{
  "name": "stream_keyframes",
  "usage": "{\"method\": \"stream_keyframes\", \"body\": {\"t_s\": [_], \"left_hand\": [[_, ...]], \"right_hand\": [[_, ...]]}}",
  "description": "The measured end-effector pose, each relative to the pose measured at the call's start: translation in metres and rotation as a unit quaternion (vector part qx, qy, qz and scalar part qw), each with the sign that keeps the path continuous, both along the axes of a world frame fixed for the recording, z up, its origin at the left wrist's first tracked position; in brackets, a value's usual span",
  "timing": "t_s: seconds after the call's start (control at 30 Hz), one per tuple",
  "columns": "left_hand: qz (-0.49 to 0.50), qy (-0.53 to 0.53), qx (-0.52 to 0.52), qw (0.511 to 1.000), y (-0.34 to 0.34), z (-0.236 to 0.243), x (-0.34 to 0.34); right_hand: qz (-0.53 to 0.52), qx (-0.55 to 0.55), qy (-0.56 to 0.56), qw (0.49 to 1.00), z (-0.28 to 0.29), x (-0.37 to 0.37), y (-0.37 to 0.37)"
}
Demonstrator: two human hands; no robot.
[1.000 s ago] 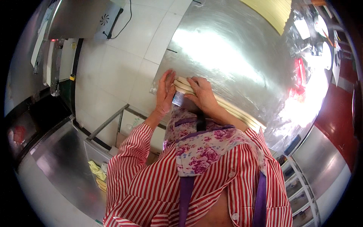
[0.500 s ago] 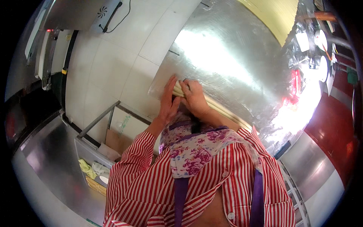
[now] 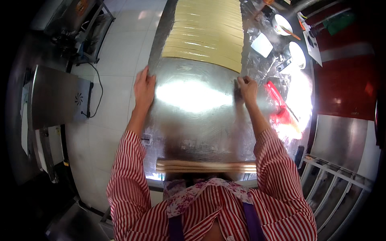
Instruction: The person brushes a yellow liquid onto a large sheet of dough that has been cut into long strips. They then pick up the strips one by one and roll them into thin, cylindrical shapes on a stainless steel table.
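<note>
A yellow dough sheet [image 3: 205, 36], scored across into many narrow strips, covers the far part of the metal worktable [image 3: 189, 132]. My left hand [image 3: 144, 88] is over the table's left edge, its fingers loosely bent and apart, holding nothing visible. My right hand [image 3: 248, 89] is by the sheet's near right corner. Its fingers are drawn together, and whatever may be between them is hidden. It cannot be told whether they touch the dough. Several long pale dough strips [image 3: 205, 166] lie side by side along the table's near edge, away from both hands.
On the table's right are a crumpled red plastic bag [image 3: 283, 110], a white square dish [image 3: 262, 45], a white bowl with a brush [image 3: 280, 25] and another white bowl [image 3: 296, 55]. A metal rack [image 3: 333, 178] stands at the lower right, a steel appliance [image 3: 60, 96] at the left.
Both hands have left the dough strips at the near edge and reached forward, spreading apart. My view has turned to face the table squarely, showing more of the yellow sheet.
</note>
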State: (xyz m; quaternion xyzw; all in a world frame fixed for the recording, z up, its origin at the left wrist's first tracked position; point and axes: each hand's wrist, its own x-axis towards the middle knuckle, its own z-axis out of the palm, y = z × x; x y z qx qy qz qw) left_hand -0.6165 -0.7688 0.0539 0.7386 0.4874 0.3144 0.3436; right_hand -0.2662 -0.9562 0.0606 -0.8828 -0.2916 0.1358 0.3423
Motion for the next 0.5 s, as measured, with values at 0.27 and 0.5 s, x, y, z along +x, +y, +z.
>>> {"method": "stream_keyframes", "body": {"t_s": [0.27, 0.5], "left_hand": [[0.148, 0.125, -0.101, 0.976, 0.071, -0.032, 0.109], [0.167, -0.009, -0.112, 0.98, 0.05, -0.029, 0.111]], "right_hand": [[-0.09, 0.003, -0.028, 0.996, -0.009, 0.014, 0.068], [0.035, 0.12, 0.006, 0.992, 0.047, -0.044, 0.084]]}}
